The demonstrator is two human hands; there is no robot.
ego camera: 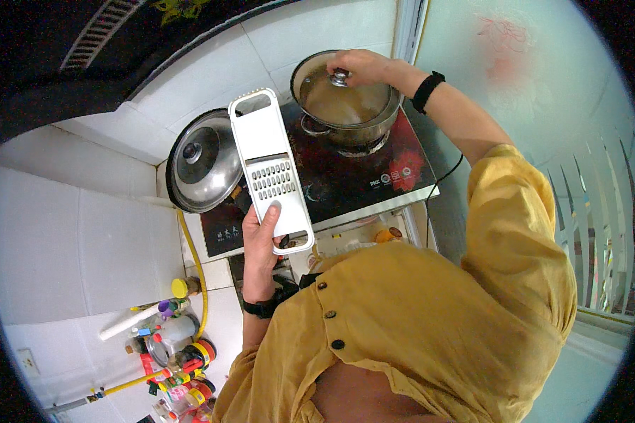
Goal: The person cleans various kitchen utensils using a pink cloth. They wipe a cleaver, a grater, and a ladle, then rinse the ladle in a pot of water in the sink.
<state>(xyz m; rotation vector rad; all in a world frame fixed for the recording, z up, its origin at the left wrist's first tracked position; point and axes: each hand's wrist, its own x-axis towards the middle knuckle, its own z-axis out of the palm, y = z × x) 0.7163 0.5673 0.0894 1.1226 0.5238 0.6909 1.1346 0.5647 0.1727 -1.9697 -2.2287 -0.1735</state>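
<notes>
My left hand (260,232) grips the lower end of a white plastic grater (267,158), thumb on its face. The grater is held up in front of the stove, its handle loop at the top and rows of metal teeth in the middle. At the back right, my right hand (361,67) has its fingers on the knob (340,77) of a glass pot lid (317,100). That lid looks slightly tilted over a metal pot (368,129) on the right burner; whether it touches the rim all round I cannot tell. Brownish contents show through the glass.
A wok with a domed metal lid (203,169) stands on the left of the black glass gas stove (349,185). A yellow gas hose (197,264) runs down beside it. Several jars and bottles (177,328) crowd the white counter at left. A frosted glass panel (513,95) borders the right.
</notes>
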